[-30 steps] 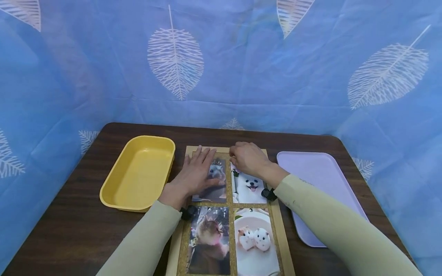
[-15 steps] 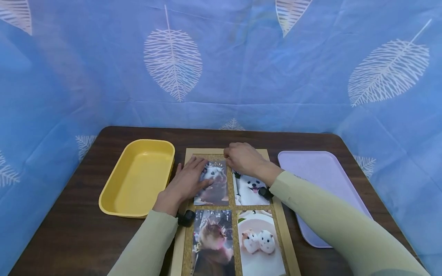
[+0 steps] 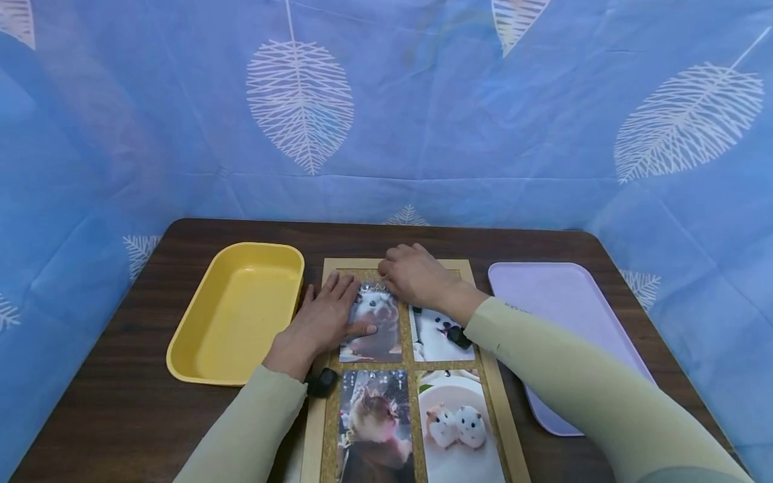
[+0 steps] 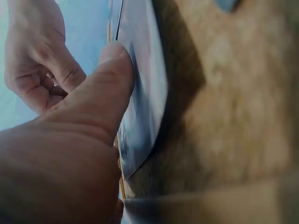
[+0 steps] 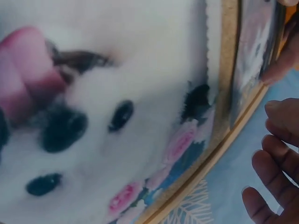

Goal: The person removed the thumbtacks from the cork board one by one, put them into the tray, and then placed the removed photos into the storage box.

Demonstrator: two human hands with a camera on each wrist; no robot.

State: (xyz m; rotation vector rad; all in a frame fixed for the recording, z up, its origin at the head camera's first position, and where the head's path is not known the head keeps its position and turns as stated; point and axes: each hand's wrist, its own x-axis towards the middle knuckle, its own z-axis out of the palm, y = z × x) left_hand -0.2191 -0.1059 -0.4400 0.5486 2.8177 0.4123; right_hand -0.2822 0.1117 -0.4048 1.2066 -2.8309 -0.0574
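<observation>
Spreading straight fingers over the upper-left photo [image 3: 377, 312] and the cork beside it, our left hand [image 3: 320, 318] keeps its grip wide, its thumb resting on the print, with nothing clasped. Our right hand [image 3: 417, 278] arches above that photo's top right corner, fingers bent; we cannot tell whether its grip pinches something small.

The photo lies in the upper-left section of a cork board [image 3: 508, 429] framed in pale wood, on a dark table [image 3: 109, 396]. In the left wrist view, one edge seems to bow off the cork. A white dog photo [image 3: 430, 339] sits to its right; nearer us are a cat photo [image 3: 374, 416] and a hamster photo [image 3: 459, 443], each with a small round stud at its top.

We judge the step to be fastening or adjusting this photo's upper edge. The next move calls for steady pressure from the left hand and fine fingertip work from the right.

A narrow strip of table separates the frame from a yellow tray [image 3: 232, 322] on the left, another from a lilac tray [image 3: 555, 295] on the right. The freest room appears to be upward.
</observation>
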